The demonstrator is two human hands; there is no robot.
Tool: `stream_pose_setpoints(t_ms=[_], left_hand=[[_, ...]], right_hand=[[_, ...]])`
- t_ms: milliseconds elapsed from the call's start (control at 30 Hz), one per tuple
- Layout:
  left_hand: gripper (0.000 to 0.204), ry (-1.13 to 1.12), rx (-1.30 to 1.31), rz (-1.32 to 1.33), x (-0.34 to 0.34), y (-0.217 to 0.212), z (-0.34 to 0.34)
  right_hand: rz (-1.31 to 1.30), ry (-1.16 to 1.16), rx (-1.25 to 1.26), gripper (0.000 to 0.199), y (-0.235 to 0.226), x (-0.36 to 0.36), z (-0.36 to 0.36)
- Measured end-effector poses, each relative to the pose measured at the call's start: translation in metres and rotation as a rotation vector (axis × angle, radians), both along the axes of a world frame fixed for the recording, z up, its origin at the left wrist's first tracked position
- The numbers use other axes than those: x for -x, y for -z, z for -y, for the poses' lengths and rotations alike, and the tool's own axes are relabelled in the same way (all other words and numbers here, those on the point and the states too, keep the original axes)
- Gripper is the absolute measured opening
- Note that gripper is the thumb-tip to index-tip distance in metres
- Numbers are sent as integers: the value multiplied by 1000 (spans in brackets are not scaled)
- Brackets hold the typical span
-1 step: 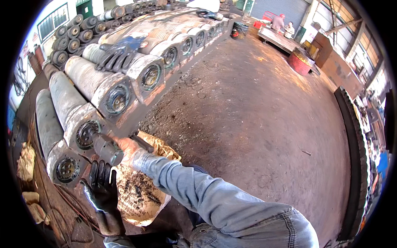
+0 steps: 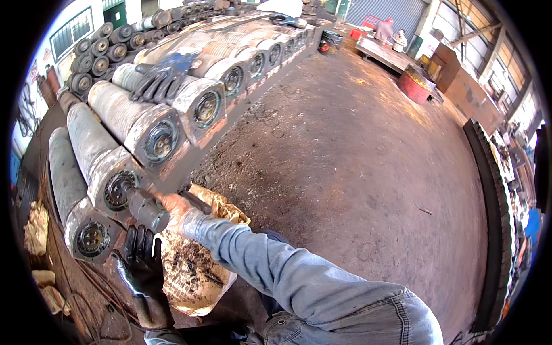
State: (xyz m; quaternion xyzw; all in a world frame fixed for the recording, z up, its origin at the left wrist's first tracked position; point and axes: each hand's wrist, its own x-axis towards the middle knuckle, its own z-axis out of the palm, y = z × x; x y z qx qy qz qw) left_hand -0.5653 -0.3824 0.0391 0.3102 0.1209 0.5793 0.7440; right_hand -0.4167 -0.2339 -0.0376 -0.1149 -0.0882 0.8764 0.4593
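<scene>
My bare right hand (image 2: 175, 210) grips a grey cylindrical power tool (image 2: 146, 208). Its nose is pressed against the flanged end of a large grey roller (image 2: 118, 190), the second roller from the near end of a long row. My left hand (image 2: 138, 267), in a black glove, is spread just below the tool and holds nothing. It hovers by the edge of an open brown paper sack (image 2: 198, 282) with dark scraps inside. The nearest roller end (image 2: 92, 238) lies left of the gloved hand.
A dark pair of gloves (image 2: 158, 80) lies on a roller farther up the row. Smaller rollers are stacked at the back left (image 2: 95, 54). A red tub (image 2: 414, 86), a workbench (image 2: 385, 50) and a person (image 2: 384, 29) are far back. A long black rail (image 2: 489, 201) runs along the right.
</scene>
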Motion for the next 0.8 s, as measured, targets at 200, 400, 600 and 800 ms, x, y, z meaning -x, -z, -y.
stream_pose_setpoints(t_ms=[200,400,600,800], left_hand=[[71,-140,236,-44,-2,0,-1],[74,-215,322,-90,2,9,-15],[68,-208,342,-124,-12,17,-25],[63,-179,346,-155,-30,18,-30]], right_hand=[[-460,-91,410,36,-13,4,16],[670,222,-775,55,-4,-23,62],[931,61,-894,53,-50,-52,121],[937,197,-1006,53,-27,-58,124]])
